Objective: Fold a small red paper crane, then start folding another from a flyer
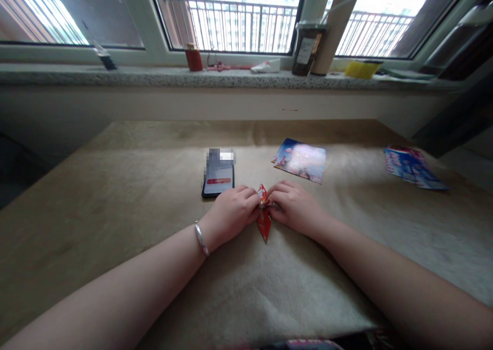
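Between my two hands is a small folded piece of red patterned paper (264,225), with one pointed end toward me and another pointing away. My left hand (235,210), with a silver bangle on its wrist, pinches the paper from the left. From the right side my right hand (293,206) pinches it too, fingers curled in. The fingertips of both hands hide the middle of the fold. Just beyond my left hand lies a phone (219,178) with its screen lit and partly blurred out.
Blue and pink printed paper sheets (301,160) lie beyond my right hand, and more printed sheets (414,167) sit farther right on the tabletop (115,196). On the stone windowsill (154,80) stand a red container (193,58), a dark jar (306,52) and a yellow item (362,69).
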Action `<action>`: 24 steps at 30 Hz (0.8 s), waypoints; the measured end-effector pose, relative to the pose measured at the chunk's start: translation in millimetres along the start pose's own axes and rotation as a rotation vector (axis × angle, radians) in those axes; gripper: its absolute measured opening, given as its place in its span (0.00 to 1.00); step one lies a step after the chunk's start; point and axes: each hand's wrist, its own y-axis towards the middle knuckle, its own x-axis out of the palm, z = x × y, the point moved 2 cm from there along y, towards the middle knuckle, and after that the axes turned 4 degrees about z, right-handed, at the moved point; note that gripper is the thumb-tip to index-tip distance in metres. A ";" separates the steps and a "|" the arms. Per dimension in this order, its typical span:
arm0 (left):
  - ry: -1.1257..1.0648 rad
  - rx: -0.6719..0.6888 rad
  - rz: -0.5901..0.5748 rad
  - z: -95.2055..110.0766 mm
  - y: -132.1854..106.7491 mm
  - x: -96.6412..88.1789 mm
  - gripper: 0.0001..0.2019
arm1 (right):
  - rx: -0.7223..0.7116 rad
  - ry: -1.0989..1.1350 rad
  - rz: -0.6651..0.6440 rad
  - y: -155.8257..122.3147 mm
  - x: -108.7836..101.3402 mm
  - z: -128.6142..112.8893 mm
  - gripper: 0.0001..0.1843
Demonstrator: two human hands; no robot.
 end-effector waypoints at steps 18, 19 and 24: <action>-0.100 -0.071 0.029 -0.7 2.2 3.8 0.03 | 0.095 0.114 -0.027 -0.6 4.8 -1.0 0.04; -0.122 -0.078 0.032 -1.1 2.3 4.1 0.04 | 0.105 0.122 -0.027 -0.8 4.7 -0.7 0.04; -0.194 -0.096 0.052 -3.6 1.0 4.0 0.07 | 0.120 0.179 -0.026 -0.4 4.3 2.9 0.04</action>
